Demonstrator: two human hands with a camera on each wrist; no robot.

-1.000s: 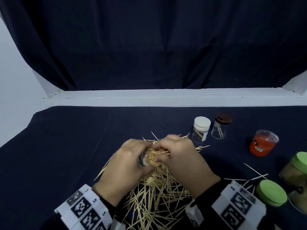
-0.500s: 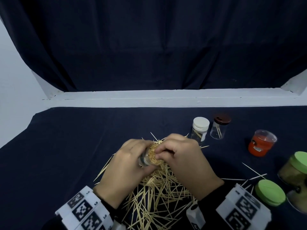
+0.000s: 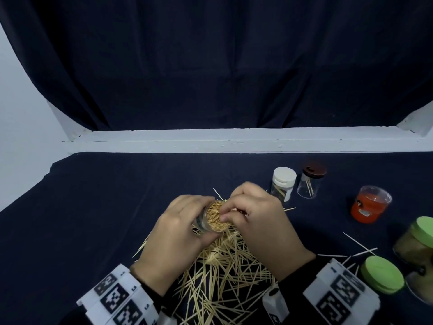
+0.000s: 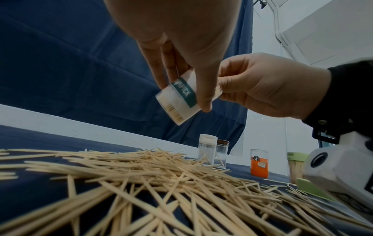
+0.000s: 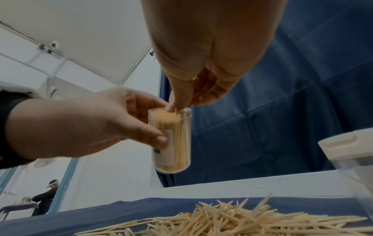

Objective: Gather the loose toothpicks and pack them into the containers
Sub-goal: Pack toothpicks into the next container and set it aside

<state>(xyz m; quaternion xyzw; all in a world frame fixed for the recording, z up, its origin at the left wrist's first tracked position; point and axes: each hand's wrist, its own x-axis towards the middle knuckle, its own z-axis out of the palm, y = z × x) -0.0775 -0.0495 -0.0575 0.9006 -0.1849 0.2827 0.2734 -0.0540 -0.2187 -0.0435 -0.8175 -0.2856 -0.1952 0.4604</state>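
My left hand (image 3: pixel 185 228) grips a clear toothpick container (image 3: pixel 214 218) (image 4: pixel 179 99) (image 5: pixel 171 140), packed full and tilted with its open mouth toward my right hand. My right hand (image 3: pixel 236 208) (image 5: pixel 181 102) pinches a few toothpicks at the container's mouth, thumb and fingertips touching the packed ends. A large pile of loose toothpicks (image 3: pixel 222 277) (image 4: pixel 161 175) lies on the dark cloth below both hands. How many toothpicks my right fingers hold is hidden.
At the back right stand a white-capped container (image 3: pixel 283 182) and a brown-capped one (image 3: pixel 310 181), then an orange jar (image 3: pixel 369 207). A green lid (image 3: pixel 382 274) and a green-capped jar (image 3: pixel 419 242) sit at the right edge. Stray toothpicks (image 3: pixel 358 245) lie nearby.
The container in my left hand has tipped its mouth more toward the camera. My right fingers have shifted slightly at its mouth. Both hands stay over the pile.
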